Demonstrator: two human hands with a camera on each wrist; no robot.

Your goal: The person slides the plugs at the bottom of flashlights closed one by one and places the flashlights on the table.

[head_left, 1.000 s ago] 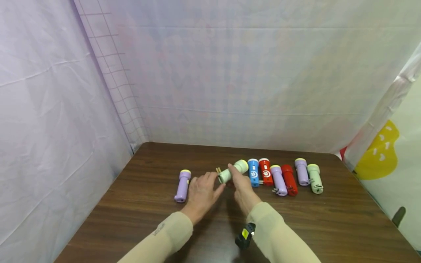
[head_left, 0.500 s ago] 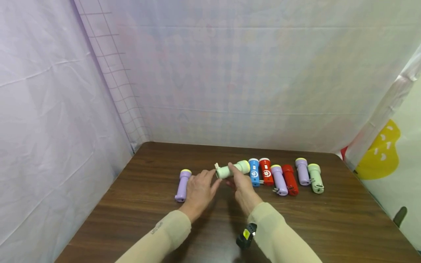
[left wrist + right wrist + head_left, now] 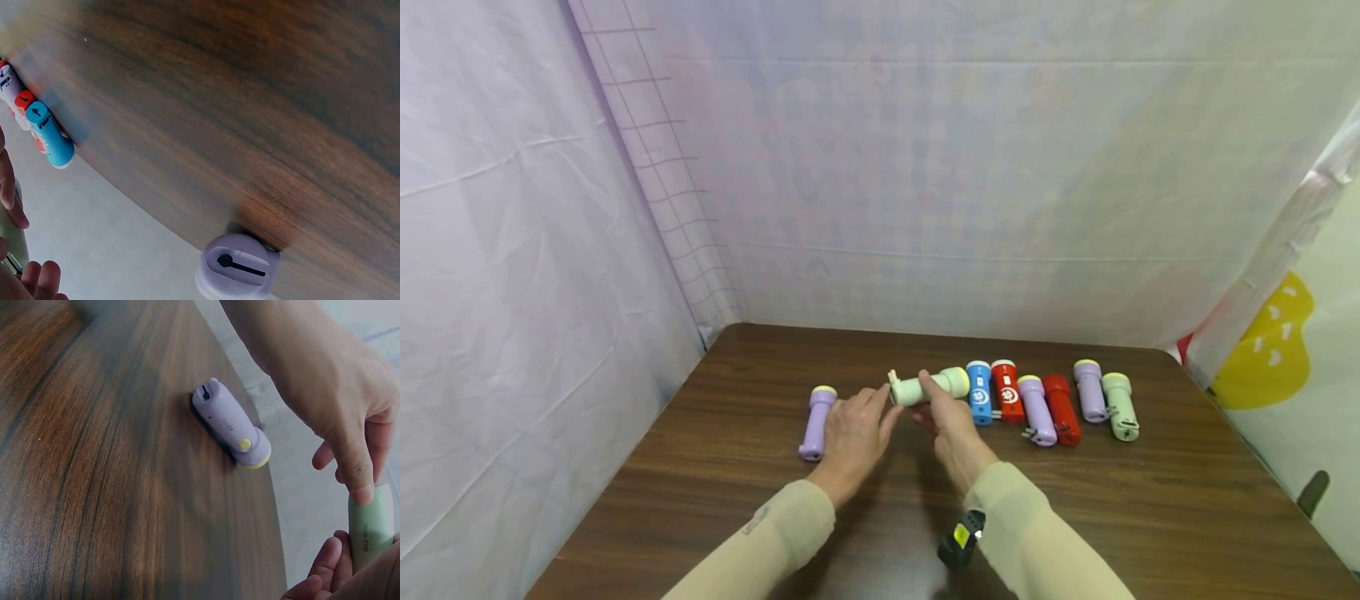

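A pale curtain (image 3: pixel 880 167) is hanging behind a dark wood desk (image 3: pixel 1075 517), where a row of six flashlights (image 3: pixel 1037 410) is lying at three o'clock from the work. A person's right hand (image 3: pixel 957 429) and left hand (image 3: pixel 853 429) are both grasping a pale green flashlight (image 3: pixel 912 392), seemingly above the desktop, the right gripping its barrel, the left pinching its tail; its head is pointing toward three. A lone purple flashlight (image 3: pixel 817 425) is resting between eight and nine, beside the left hand, and a blue flashlight (image 3: pixel 979 393) is lying by the green head, contact unclear. Smallest, the plug prongs (image 3: pixel 892 377) are sticking out toward twelve. Working them well would likely mean steadying the barrel, pressing both evenly and steering clear of the blue neighbor.
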